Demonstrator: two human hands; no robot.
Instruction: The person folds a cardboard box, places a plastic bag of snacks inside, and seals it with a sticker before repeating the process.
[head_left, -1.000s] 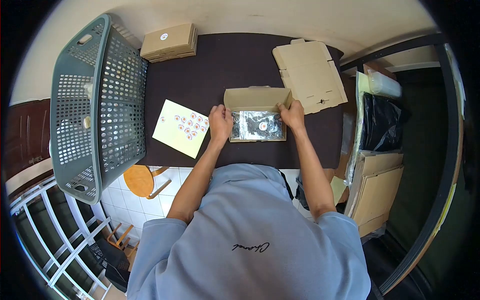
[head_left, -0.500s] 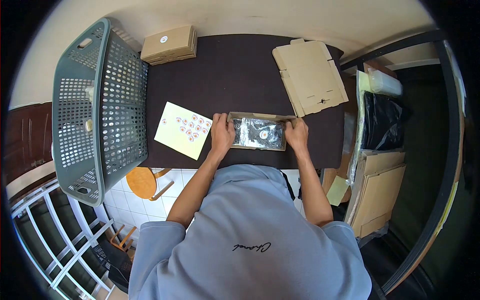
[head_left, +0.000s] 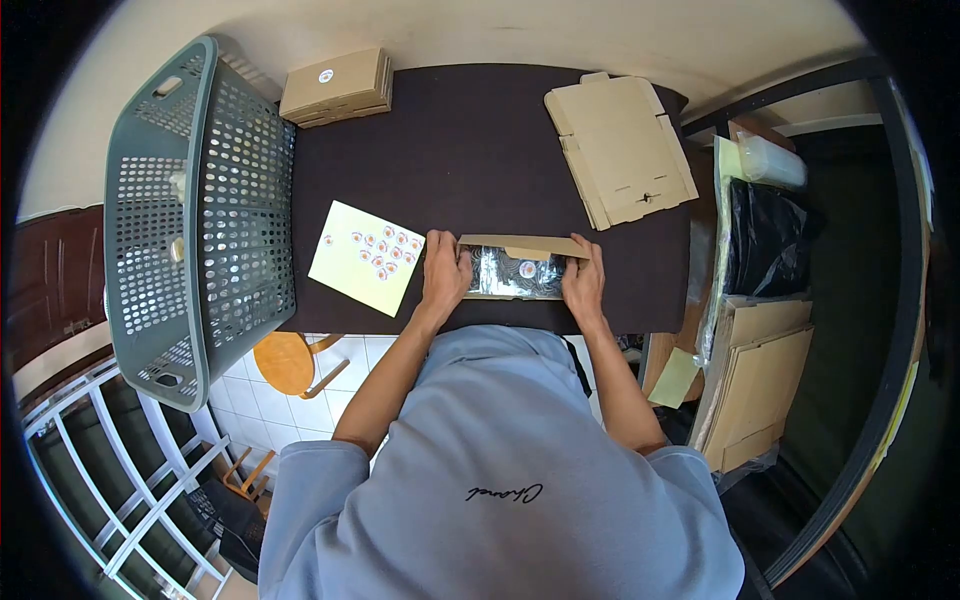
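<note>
A cardboard box (head_left: 482,241) lies near the front edge of the dark table, its lid flap tilted partly over the far side. Inside is a shiny clear packet (head_left: 500,274) with dark contents and a round sticker. My left hand (head_left: 443,270) grips the box's left end, fingers closed. At the right end, my right hand (head_left: 585,285) is closed on the box and flap corner. A pale yellow sheet (head_left: 350,277) with several round stickers lies just left of my left hand.
Stacked closed boxes (head_left: 340,88) sit at the back left, beside a large grey-green basket (head_left: 245,200). Flat unfolded cardboard (head_left: 625,150) lies at the back right. More cardboard (head_left: 762,385) and a black plastic bag (head_left: 762,240) stand right of the table (head_left: 450,140).
The box's lid flap has come forward over the far part of the opening. My right hand has shifted slightly left and turned along the box's right end.
</note>
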